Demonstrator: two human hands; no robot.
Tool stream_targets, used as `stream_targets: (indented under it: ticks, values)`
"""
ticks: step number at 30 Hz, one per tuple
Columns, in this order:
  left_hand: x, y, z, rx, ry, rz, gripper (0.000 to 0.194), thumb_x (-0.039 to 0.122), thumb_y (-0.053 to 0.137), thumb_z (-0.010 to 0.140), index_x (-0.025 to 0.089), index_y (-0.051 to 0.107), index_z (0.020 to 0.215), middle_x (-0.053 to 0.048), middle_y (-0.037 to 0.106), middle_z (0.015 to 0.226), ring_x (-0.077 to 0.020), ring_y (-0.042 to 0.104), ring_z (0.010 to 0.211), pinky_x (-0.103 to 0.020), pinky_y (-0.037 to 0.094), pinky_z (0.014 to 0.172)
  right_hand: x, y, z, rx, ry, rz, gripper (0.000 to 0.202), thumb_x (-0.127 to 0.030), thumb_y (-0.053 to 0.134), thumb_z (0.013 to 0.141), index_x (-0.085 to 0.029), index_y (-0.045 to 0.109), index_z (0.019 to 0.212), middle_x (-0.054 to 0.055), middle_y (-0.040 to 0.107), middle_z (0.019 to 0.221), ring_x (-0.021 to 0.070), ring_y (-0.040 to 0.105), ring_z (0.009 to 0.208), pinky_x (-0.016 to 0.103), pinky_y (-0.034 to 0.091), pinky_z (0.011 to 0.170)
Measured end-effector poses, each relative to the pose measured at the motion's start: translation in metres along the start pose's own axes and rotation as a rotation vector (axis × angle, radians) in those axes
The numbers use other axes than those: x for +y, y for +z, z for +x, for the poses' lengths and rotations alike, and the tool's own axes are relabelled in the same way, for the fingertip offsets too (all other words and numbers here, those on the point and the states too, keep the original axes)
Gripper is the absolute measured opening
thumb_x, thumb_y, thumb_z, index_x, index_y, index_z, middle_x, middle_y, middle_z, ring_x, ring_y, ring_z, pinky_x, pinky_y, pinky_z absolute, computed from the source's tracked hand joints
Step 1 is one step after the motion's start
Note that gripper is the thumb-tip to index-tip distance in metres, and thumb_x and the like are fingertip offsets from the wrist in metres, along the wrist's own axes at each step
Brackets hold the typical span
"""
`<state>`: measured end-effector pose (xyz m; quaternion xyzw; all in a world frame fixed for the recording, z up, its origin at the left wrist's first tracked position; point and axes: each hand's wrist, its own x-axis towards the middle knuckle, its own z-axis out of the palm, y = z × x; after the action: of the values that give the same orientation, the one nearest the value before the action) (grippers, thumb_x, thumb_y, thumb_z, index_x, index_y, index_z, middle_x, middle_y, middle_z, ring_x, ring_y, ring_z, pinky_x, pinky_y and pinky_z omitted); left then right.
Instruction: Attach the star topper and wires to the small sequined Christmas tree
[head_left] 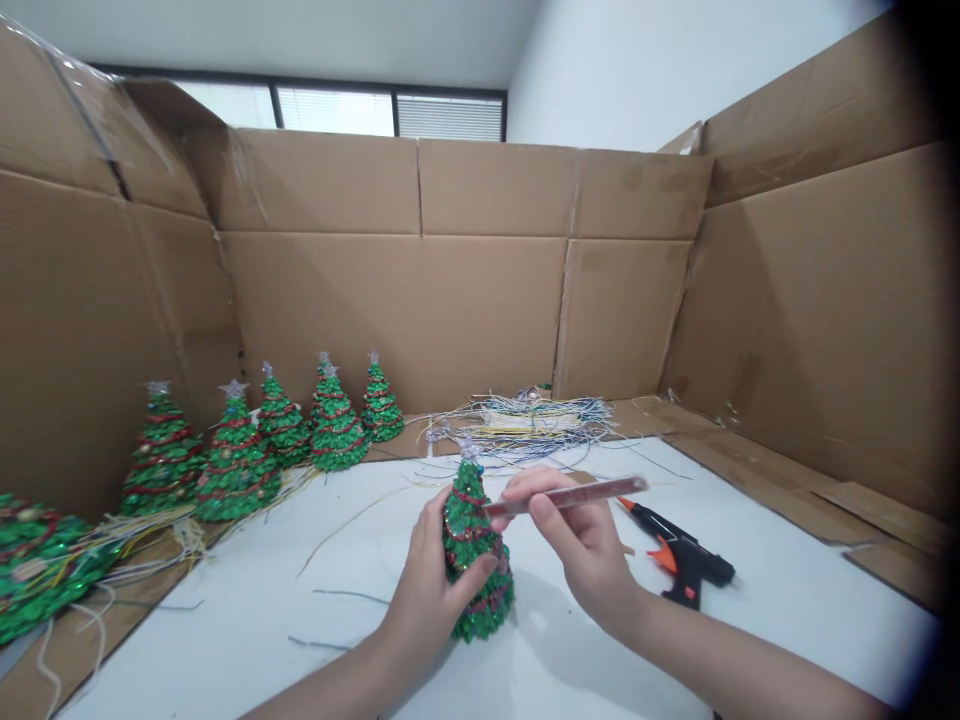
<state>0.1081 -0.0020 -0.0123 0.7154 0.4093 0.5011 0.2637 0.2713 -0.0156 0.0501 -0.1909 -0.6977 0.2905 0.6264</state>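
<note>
Fingers (431,515) of the left hand (431,575) curl around the side of a tree (476,540) in the head view, the only view, with the thumb across its front. So the left grip is full of tree. The tree is near the middle, over the white table (795,600). Its long way runs up and down, star (469,449) on top. The right hand (596,550) is on the tree's right side, its grip pinched small on a thin stick (589,493). The stick lies across the tree's line: its front end points left at the upper part, and its back end pokes out to the right, a bit higher. The left hand is nearer, since it holds the tree.

I cannot tell if the stick's end touches the tree, as it gets lost by the red trim. The back of the tree is hidden, and I cannot tell if its bottom sits on the table. Another tree (45,570) is cut off at the left edge.
</note>
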Motion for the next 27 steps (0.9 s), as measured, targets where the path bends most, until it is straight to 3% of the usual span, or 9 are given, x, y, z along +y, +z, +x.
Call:
stream_targets:
  ticks: [5, 11, 27]
  values:
    - [0.0, 0.0, -0.002, -0.013, 0.009, 0.022, 0.06, 0.033, 0.058, 0.081, 0.025, 0.029, 0.133, -0.01, 0.044, 0.132, -0.0269, 0.04, 0.123, -0.043, 0.031, 0.102, 0.008, -0.002, 0.003, 0.089, 0.019, -0.082, 0.017, -0.025, 0.044, 0.09, -0.023, 0.06, 0.093, 0.002, 0.061, 0.078, 0.014, 0.063, 0.076, 0.028, 0.051, 0.071]
    - [-0.002, 0.001, -0.002, -0.015, 0.015, 0.044, 0.06, 0.035, 0.057, 0.081, 0.024, 0.028, 0.132, -0.011, 0.042, 0.132, -0.0272, 0.039, 0.123, -0.044, 0.03, 0.101, 0.012, -0.002, 0.007, 0.073, -0.014, -0.118, 0.019, -0.024, 0.042, 0.091, -0.021, 0.061, 0.092, 0.002, 0.062, 0.085, 0.012, 0.063, 0.076, 0.026, 0.051, 0.074]
    - [0.001, 0.0, -0.002, -0.02, 0.025, 0.093, 0.061, 0.037, 0.055, 0.082, 0.026, 0.024, 0.134, -0.009, 0.041, 0.133, -0.0249, 0.039, 0.124, -0.042, 0.031, 0.102, 0.005, -0.001, 0.007, 0.075, 0.055, -0.064, 0.017, -0.024, 0.043, 0.091, -0.022, 0.06, 0.091, 0.0, 0.066, 0.078, 0.0109, 0.064, 0.075, 0.022, 0.05, 0.073]
